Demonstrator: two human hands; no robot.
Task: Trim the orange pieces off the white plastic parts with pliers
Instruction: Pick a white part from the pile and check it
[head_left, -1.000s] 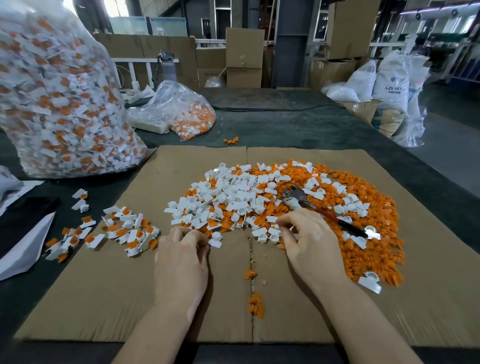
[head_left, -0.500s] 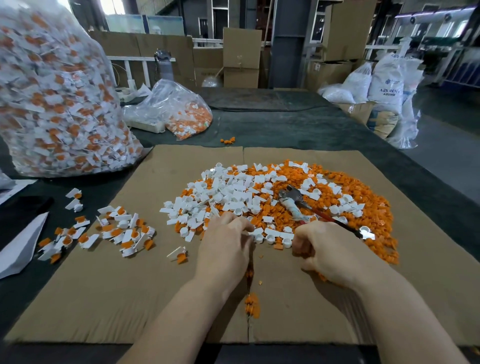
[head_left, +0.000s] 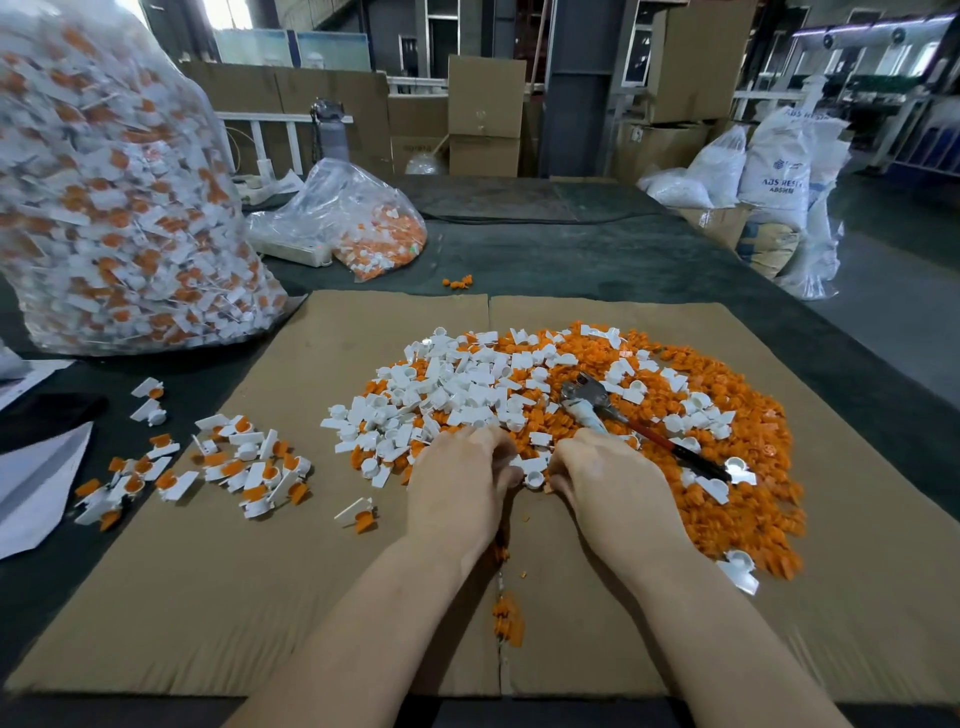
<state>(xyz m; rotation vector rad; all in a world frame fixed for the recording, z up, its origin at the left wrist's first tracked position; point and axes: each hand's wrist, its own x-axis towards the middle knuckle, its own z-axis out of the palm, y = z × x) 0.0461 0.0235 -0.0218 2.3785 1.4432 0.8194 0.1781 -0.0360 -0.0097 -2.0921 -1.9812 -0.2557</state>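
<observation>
White plastic parts (head_left: 457, 384) with orange pieces (head_left: 727, 499) heaped at 12 o'clock on cardboard. My left hand (head_left: 460, 486) and right hand (head_left: 608, 480) curl at the pile's edge; contents hidden. Red-handled pliers (head_left: 623, 421) lie unheld at 1 o'clock. Risk: scattering parts.

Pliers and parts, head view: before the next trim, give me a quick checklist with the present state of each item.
1. Pliers in a hand: not ok, they lie on the mixed pile.
2. Left hand holding a part: cannot tell, fingers curl into the pile edge.
3. Right hand free for the pliers: cannot tell, fingers hidden.
4. Untrimmed parts available: ok, a scatter lies left on the cardboard.
5. Pliers handle reachable: ok, beside the right hand.
</observation>
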